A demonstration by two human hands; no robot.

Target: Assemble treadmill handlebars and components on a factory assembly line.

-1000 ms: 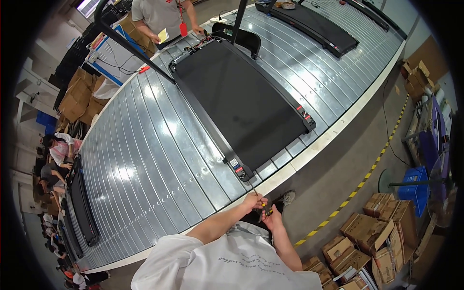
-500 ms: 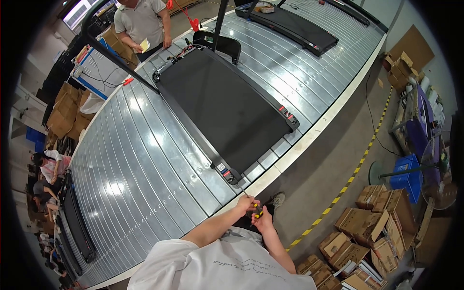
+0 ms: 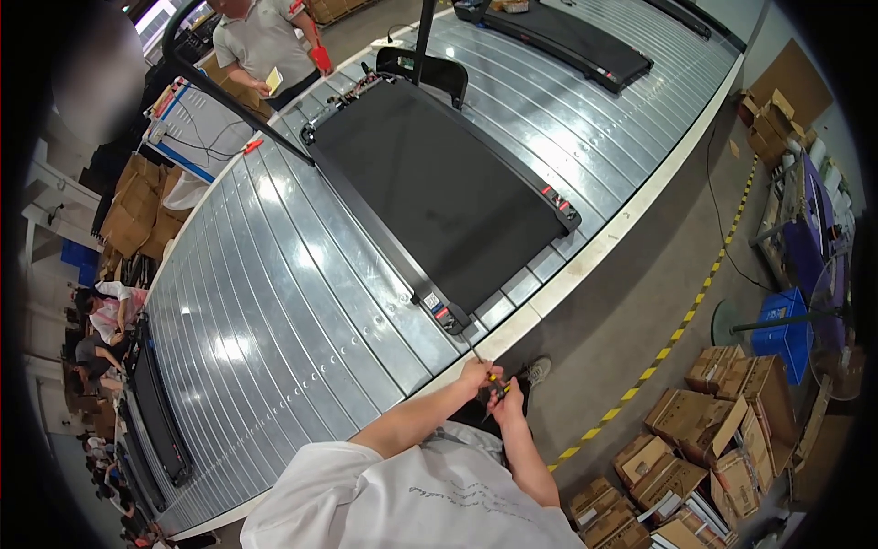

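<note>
My left hand (image 3: 476, 373) and my right hand (image 3: 508, 399) are held close together at the edge of the conveyor. Both are closed around a small screwdriver (image 3: 493, 379) with a yellow and black handle. Its thin shaft points up toward the near corner of a black treadmill (image 3: 439, 192). That corner carries a red end cap (image 3: 443, 314). The treadmill lies flat on the slatted metal conveyor (image 3: 274, 302), and its upright frame rises at the far end.
Another person (image 3: 265, 41) stands at the conveyor's far side by a work stand. More treadmills lie at the top (image 3: 567, 37) and far left (image 3: 160, 412). Cardboard boxes (image 3: 704, 448) crowd the floor at my right, past a yellow-black tape line (image 3: 677, 339). A blue crate (image 3: 782, 334) sits farther right.
My hands stay together on the screwdriver near the treadmill's corner. The view has shifted a little, and the person at the far side has moved slightly.
</note>
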